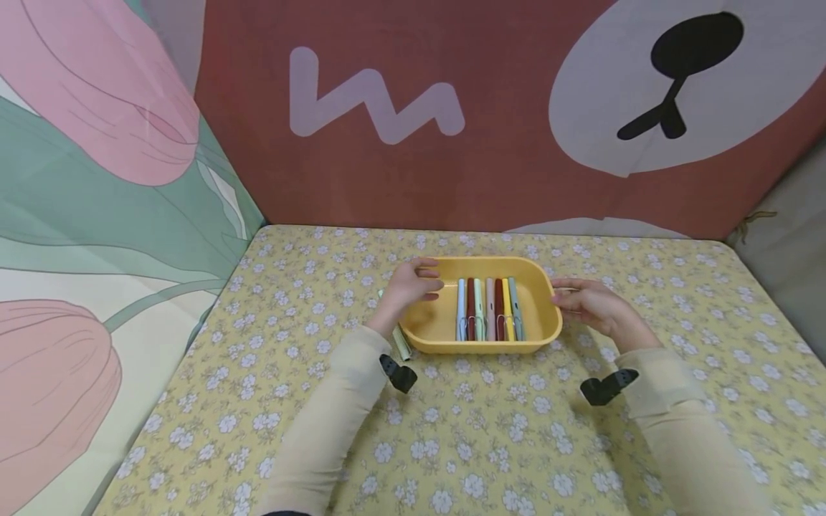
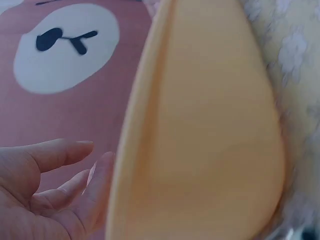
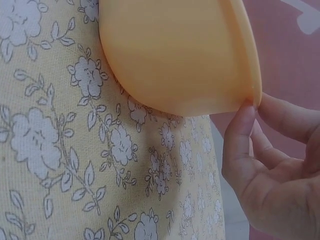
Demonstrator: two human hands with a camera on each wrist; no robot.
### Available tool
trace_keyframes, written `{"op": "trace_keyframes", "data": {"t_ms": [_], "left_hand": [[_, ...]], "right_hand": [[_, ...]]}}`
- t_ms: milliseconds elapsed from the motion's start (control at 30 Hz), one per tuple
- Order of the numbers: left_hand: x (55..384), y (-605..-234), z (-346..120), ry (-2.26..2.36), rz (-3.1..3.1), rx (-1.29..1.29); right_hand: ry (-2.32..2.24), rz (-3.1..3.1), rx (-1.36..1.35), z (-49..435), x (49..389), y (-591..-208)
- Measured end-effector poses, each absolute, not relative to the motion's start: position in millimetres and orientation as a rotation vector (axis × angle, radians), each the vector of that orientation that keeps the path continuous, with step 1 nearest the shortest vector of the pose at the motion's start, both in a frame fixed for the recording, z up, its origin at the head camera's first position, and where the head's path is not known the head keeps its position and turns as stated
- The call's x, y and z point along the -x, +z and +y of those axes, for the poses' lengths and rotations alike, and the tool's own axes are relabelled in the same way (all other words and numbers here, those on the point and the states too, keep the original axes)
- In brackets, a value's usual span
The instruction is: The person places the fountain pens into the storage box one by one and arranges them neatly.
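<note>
A yellow plastic basin (image 1: 445, 347) with rounded corners rests on the table. Inside lie several pens (image 1: 490, 308) side by side: light blue, dark red, mint, mauve, yellow and grey-blue. My right hand (image 1: 594, 308) pinches the basin's right rim between thumb and fingers, as the right wrist view also shows. At the left end my left hand (image 1: 413, 283) hovers over the rim, its fingers loosely bent and reaching inside, with nothing between them. A pale green pen (image 1: 401, 344) lies outside the basin by the left wrist, partly hidden by that hand.
A yellow cloth with white flowers (image 1: 471, 444) covers the table. Behind it stands a reddish-brown printed backdrop (image 1: 387, 186), and a floral panel (image 1: 129, 215) closes the left side. Each wrist carries a black camera mount (image 1: 400, 374).
</note>
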State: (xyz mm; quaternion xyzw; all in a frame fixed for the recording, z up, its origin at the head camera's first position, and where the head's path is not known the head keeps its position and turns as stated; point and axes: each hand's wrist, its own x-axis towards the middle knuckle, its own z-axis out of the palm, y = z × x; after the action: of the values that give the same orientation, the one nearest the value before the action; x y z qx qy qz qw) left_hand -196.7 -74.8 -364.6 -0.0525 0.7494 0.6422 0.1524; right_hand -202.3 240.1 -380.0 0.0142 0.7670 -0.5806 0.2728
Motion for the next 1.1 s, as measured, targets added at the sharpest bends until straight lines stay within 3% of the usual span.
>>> {"op": "trace_keyframes", "data": {"t_ms": [467,1100], "left_hand": [[198,-366,-141,1.865,2.192,0.242],[192,-390,-167,1.694,2.243,0.302]], "right_hand": [[-1.552,2.075,-0.033,242,200,-380],[-1.536,2.082,-0.067,248,200,-377]]}}
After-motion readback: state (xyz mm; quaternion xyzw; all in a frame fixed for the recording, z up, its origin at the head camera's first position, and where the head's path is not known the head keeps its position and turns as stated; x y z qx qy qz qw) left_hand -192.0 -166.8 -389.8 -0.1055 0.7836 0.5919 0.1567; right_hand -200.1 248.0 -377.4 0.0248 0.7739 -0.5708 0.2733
